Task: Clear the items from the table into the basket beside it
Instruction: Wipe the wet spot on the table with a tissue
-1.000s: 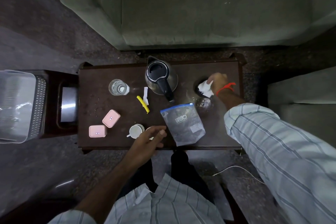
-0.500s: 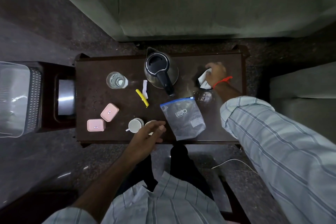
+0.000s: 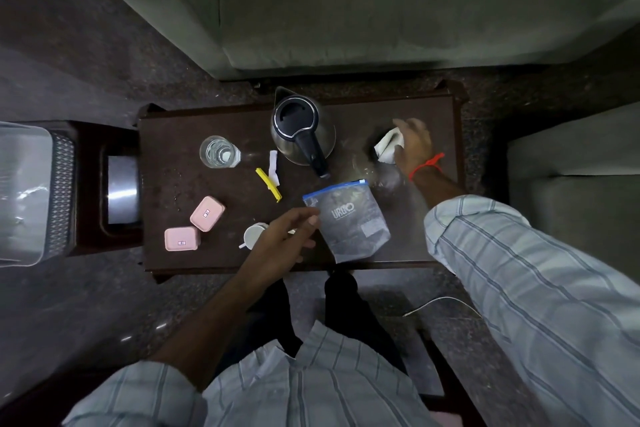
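The dark table (image 3: 194, 135) sits in the middle, and the basket (image 3: 60, 191) stands just off its 9 o'clock end, with a see-through lid part at its outer side. The kettle (image 3: 299, 128) stands at 12 o'clock on the table. The glass (image 3: 220, 152) of water is at about 10 o'clock, and a small yellow clip (image 3: 268, 184) lies next to a white scrap (image 3: 273, 166) between the glass and the kettle. Two pink boxes (image 3: 194, 227) lie near 8 o'clock, close beside each other. A white cup (image 3: 254, 236) sits at 6 o'clock, partly under the left hand (image 3: 277, 246). That hand hovers over the cup with its fingers loosely apart, and the fingertips reach the edge of the zip bag (image 3: 349, 222) at 5 o'clock. The right hand (image 3: 414, 144) is out at 2 o'clock, a bit blurry, with its fingers curled on a crumpled white tissue (image 3: 388, 147). A red thread is tied on that wrist.
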Motion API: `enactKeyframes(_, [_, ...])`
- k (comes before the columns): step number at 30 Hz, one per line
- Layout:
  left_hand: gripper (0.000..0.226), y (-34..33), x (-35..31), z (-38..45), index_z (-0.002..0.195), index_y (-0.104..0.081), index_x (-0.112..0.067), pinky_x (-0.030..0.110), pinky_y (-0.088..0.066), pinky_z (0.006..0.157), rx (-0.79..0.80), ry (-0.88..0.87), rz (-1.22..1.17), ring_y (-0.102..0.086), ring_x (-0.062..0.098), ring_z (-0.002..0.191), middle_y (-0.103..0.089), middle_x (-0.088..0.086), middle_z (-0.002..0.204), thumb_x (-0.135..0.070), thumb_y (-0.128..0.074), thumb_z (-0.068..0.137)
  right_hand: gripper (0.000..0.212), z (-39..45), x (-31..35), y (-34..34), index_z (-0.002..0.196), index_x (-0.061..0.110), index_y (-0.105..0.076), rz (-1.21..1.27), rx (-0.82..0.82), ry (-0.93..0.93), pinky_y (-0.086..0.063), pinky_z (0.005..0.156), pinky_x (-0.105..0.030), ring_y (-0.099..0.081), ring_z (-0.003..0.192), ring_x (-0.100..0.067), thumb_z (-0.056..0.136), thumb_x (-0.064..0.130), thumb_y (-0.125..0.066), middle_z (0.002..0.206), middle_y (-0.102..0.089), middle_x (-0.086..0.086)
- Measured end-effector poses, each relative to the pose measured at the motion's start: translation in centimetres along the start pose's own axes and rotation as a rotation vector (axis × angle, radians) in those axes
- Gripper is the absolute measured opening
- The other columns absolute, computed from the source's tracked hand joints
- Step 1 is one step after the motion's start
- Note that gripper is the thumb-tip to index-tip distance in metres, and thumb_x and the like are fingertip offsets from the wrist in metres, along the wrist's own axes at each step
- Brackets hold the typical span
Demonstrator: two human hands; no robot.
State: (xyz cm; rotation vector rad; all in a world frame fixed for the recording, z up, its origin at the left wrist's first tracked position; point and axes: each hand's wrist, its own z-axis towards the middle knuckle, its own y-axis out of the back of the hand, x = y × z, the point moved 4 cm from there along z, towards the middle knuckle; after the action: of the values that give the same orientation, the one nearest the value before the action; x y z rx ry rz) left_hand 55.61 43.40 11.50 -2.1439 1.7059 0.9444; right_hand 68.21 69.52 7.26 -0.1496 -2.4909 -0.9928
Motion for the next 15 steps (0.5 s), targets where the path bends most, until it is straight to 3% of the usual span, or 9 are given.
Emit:
enactKeyframes(2, [0.028,0.0,-0.4,0.1,0.131,-0.066,-0.027,0.035,-0.057,0.076,0.004,-0.018,0.006,-0.074,0.013,0.092,-0.073,0.0,0.12,-0.034,-0.055,0.106,0.075,0.0,0.3,-0.6,0.14,-0.015,-0.042,0.044,-0.091,0.037,-0.032,0.101,-0.031,-0.041,0.135,-0.045,0.083,0.031,-0.028,0.145,-0.04,-0.037])
enactKeyframes(5, [0.028,0.1,-0.7,0.2,0.133,-0.062,-0.022,0.032,-0.053,0.071,-0.011,-0.05,-0.019,-0.074,0.018,0.092,-0.074,0.006,0.121,-0.028,-0.054,0.107,0.063,-0.5,-1.3,-2.7,0.147,0.007,-0.042,-0.075,-0.223,0.119,-0.024,0.119,-0.038,-0.032,0.143,-0.038,0.088,0.025,-0.056,0.153,-0.034,-0.023])
enactKeyframes(8, [0.035,0.2,-1.0,-0.1,0.14,-0.052,-0.022,0.029,-0.053,0.072,-0.048,-0.125,-0.073,-0.074,0.028,0.101,-0.072,0.009,0.126,-0.022,-0.056,0.106,0.064,-1.9,-1.1,-5.9,0.141,0.006,-0.05,-0.036,-0.263,0.232,-0.032,0.116,-0.05,-0.039,0.138,-0.044,0.082,0.025,-0.067,0.146,-0.042,-0.028])
enactKeyframes(10, [0.043,0.7,-0.7,-0.4,0.146,-0.046,-0.015,0.022,-0.054,0.078,-0.088,-0.209,-0.065,-0.072,0.017,0.1,-0.07,0.009,0.129,-0.013,-0.057,0.105,0.066,-3.2,0.0,-7.8,0.141,0.006,-0.051,-0.034,-0.273,0.278,-0.032,0.117,-0.052,-0.039,0.139,-0.044,0.083,0.032,-0.064,0.146,-0.043,-0.027])
enactKeyframes(13, [0.048,2.2,1.3,-0.7,0.148,-0.045,-0.01,0.006,-0.049,0.075,-0.137,-0.285,0.053,-0.066,-0.012,0.086,-0.067,-0.001,0.125,-0.007,-0.06,0.103,0.07,-5.5,1.3,-11.3,0.142,0.006,-0.049,-0.05,-0.183,0.317,-0.034,0.114,-0.053,-0.04,0.138,-0.044,0.084,0.045,-0.049,0.147,-0.042,-0.026])
enactKeyframes(15, [0.051,3.6,3.5,-0.6,0.15,-0.045,-0.012,0.002,-0.046,0.074,-0.155,-0.265,0.13,-0.065,-0.014,0.082,-0.063,-0.003,0.13,-0.007,-0.062,0.102,0.07,-6.8,2.1,-13.5,0.142,0.007,-0.05,-0.09,-0.123,0.323,-0.035,0.113,-0.051,-0.042,0.136,-0.044,0.083,0.044,-0.045,0.147,-0.042,-0.026])
